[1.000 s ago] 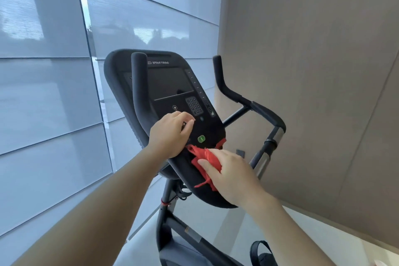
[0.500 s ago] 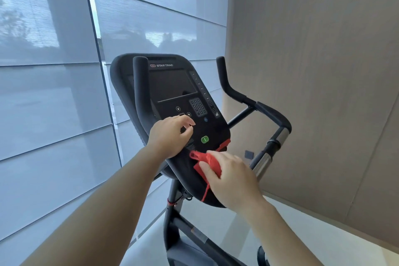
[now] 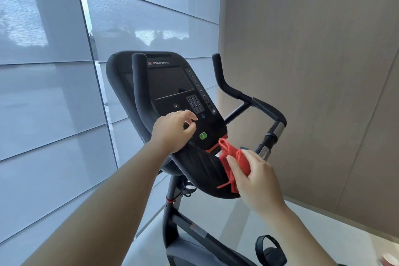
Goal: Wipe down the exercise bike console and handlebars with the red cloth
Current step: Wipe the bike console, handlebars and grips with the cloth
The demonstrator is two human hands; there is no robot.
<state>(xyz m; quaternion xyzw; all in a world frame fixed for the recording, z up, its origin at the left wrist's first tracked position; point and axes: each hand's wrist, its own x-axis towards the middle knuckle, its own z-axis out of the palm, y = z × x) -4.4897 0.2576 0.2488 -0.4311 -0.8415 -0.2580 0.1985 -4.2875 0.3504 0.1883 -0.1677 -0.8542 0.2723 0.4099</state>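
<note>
**Change since a second ago:** your right hand point(image 3: 257, 177) has carried the red cloth point(image 3: 234, 157) from the middle of the console's lower lip out to its right end, just under the red trim strip point(image 3: 216, 146). Your left hand point(image 3: 173, 134) has hardly shifted.

**Right hand:** lower right of centre. Its fingers and thumb are closed round the bunched cloth, pressing it to the lip's edge. A loose tail point(image 3: 224, 184) of the cloth hangs beside the thumb.

**Left hand:** centre of the frame, lying on the lower left of the console point(image 3: 213, 127). Its fingers are bent, with the tips just below the keypad point(image 3: 195, 103) and near the green button point(image 3: 203, 135). The thumb is hidden, so you cannot tell whether this hand grips the rim or merely rests there.

**Console:** black and tilted, with a dark screen point(image 3: 169, 84) at upper centre.

**Handlebars point(image 3: 228, 89):** one upright point(image 3: 140, 84) stands in front of the console's left side. The other is right of centre and runs down to a chrome section point(image 3: 279, 130) near the cloth. The cloth touches neither.

**Hazards, as judged:**
- Your bracing fingertips may press a key or the green button if you lean in.
- The hanging tail may snag on the lip or the bar clamp as you sweep right.
- The cloth is wadded small, so each pass covers little and can leave streaks on the screen and keypad.
- Moving from the lip to the bars may loosen your hold on the cloth.
</note>
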